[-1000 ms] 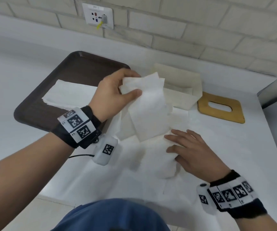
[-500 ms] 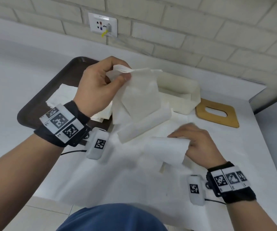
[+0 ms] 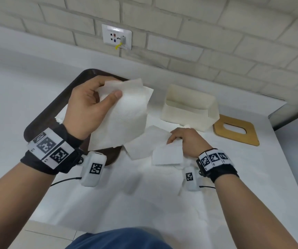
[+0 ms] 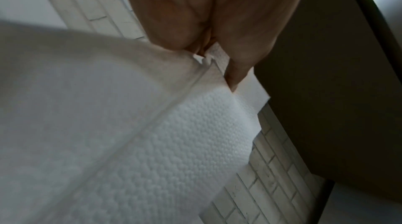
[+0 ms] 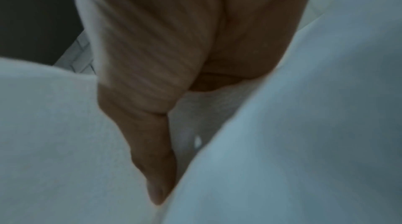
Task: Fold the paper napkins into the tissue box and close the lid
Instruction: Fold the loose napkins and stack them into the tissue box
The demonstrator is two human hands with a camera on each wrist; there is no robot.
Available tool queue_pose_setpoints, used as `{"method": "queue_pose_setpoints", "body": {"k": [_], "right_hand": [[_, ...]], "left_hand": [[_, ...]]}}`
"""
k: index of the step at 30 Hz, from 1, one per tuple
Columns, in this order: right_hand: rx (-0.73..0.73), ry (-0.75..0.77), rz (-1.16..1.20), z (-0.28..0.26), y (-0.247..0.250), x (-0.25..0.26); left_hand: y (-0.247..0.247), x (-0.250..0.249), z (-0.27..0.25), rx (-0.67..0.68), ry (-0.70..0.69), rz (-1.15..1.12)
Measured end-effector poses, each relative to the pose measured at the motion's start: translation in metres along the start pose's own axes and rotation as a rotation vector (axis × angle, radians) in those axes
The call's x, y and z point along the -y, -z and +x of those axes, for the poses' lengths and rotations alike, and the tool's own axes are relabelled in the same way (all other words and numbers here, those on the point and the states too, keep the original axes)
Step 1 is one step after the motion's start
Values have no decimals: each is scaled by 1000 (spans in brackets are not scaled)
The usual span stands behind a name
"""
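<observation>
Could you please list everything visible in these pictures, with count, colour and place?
Held white paper napkins: several, overlapping, between both hands.
White napkin stack: one, on the tray.
Dark brown tray: one, far left.
Cream open tissue box: one, centre back.
Wooden slotted lid: one, tan, lying right of the box.
White wall socket: one, brick wall.
White table: one, beneath everything.
Left hand: pinches the raised napkin.
Right hand: grips a lower napkin.

A wall of pale painted brick (image 3: 189,33) is seen behind the white counter (image 3: 252,177). A white socket plate (image 3: 116,36) is set into it, with something plugged in, possibly a charger. A strip of tiled floor (image 3: 42,236) is shown below.
</observation>
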State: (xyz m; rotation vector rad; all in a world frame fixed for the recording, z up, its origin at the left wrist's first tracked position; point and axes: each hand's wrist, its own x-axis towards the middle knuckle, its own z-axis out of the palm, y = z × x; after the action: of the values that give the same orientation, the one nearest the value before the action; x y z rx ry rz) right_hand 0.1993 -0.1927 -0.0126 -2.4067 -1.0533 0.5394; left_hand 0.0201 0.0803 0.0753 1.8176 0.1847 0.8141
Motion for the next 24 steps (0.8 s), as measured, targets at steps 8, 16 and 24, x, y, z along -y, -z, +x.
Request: {"method": "queue_pose_setpoints", "body": {"k": [8, 16, 24], "right_hand": [[-354, 38, 347, -47, 38, 18], [-537, 186, 626, -110, 90, 73], [-628, 152, 649, -163, 108, 131]], "left_hand": [[1, 7, 6, -57, 129, -244], [0, 19, 18, -52, 167, -267], [-24, 21, 20, 65, 205, -365]]}}
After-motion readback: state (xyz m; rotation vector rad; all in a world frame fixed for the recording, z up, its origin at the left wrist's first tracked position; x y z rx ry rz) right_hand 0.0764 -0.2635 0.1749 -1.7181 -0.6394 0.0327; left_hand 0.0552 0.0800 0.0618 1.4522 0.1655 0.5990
